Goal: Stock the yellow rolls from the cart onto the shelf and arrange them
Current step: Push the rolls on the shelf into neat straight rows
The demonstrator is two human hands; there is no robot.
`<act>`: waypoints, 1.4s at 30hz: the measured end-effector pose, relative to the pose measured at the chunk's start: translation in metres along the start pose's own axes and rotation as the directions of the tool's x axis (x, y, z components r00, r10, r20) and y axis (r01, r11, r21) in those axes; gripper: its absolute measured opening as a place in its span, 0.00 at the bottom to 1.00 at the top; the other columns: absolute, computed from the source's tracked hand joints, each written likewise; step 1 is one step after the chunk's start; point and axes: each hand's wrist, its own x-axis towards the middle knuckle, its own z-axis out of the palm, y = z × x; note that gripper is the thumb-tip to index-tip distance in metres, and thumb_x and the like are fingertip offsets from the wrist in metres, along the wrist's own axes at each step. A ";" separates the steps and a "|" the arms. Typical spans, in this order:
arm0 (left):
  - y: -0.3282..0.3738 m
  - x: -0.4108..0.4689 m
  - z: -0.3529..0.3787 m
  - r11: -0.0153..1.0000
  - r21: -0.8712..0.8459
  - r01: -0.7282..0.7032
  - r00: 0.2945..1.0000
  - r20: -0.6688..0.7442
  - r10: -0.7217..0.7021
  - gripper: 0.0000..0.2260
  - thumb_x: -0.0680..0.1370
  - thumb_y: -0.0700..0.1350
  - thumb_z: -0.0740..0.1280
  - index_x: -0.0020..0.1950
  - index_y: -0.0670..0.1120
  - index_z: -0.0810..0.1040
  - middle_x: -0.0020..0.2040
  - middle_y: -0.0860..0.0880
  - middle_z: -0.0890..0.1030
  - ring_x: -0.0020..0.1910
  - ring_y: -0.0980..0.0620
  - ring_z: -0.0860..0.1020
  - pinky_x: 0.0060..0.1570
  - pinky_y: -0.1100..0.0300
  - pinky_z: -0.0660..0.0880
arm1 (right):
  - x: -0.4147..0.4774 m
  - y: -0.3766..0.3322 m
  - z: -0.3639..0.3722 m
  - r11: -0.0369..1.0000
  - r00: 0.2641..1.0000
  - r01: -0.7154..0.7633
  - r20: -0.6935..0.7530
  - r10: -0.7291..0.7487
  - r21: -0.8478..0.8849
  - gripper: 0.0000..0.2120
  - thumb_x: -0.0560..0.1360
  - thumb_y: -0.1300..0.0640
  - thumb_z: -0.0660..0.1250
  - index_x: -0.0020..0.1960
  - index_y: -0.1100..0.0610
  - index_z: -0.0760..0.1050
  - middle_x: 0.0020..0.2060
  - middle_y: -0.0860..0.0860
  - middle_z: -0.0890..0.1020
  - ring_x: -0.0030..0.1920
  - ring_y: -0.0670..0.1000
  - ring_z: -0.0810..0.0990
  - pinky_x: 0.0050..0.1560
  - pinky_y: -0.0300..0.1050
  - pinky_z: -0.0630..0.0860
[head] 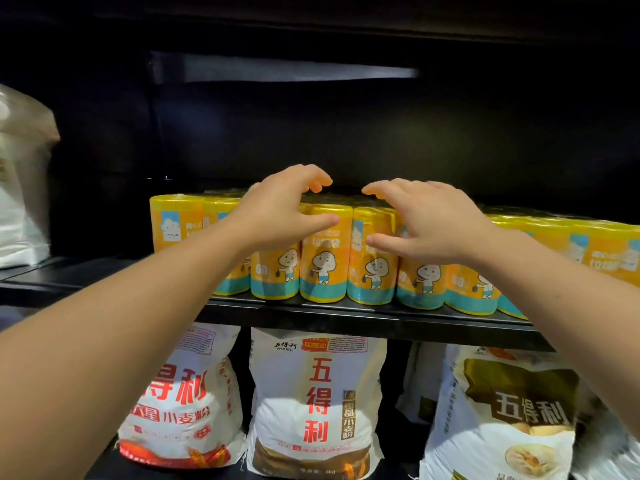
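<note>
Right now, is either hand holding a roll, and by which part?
Nothing looks held. The left hand and right hand arch over the yellow rolls, fingertips clear above the tops, thumbs at the fronts.

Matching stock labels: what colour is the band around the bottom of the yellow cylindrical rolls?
Teal band on rolls; head view.

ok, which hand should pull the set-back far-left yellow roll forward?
Left. The left hand sits closer to the far-left roll. The right hand is further right, beyond the left hand, and would likely have to reach across it.
</note>
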 end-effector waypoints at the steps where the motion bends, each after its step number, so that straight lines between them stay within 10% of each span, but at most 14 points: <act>1: -0.001 -0.001 -0.004 1.000 -0.009 0.023 1.000 -0.019 -0.023 0.24 0.74 0.58 0.70 0.69 0.56 0.71 0.64 0.57 0.76 0.65 0.56 0.72 0.66 0.45 0.71 | 0.002 -0.002 -0.001 1.000 1.000 0.010 -0.018 -0.010 0.016 0.35 0.75 0.31 0.60 0.76 0.44 0.58 0.71 0.47 0.72 0.68 0.51 0.73 0.65 0.53 0.71; 15: -0.028 -0.018 -0.010 0.949 0.264 0.170 0.984 0.007 -0.179 0.25 0.72 0.65 0.69 0.65 0.56 0.72 0.62 0.54 0.75 0.60 0.52 0.75 0.65 0.46 0.67 | 0.034 -0.045 0.019 0.984 0.998 0.059 -0.007 -0.058 0.167 0.28 0.76 0.32 0.58 0.72 0.45 0.63 0.65 0.45 0.75 0.61 0.49 0.76 0.49 0.49 0.75; 42: -0.045 -0.006 -0.028 0.984 0.180 0.014 0.983 0.175 -0.046 0.22 0.72 0.59 0.73 0.62 0.58 0.71 0.57 0.57 0.76 0.59 0.53 0.73 0.64 0.44 0.65 | 0.036 -0.049 0.015 0.971 0.995 -0.061 0.086 0.042 0.233 0.26 0.74 0.34 0.64 0.69 0.42 0.64 0.62 0.40 0.75 0.55 0.40 0.71 0.45 0.43 0.72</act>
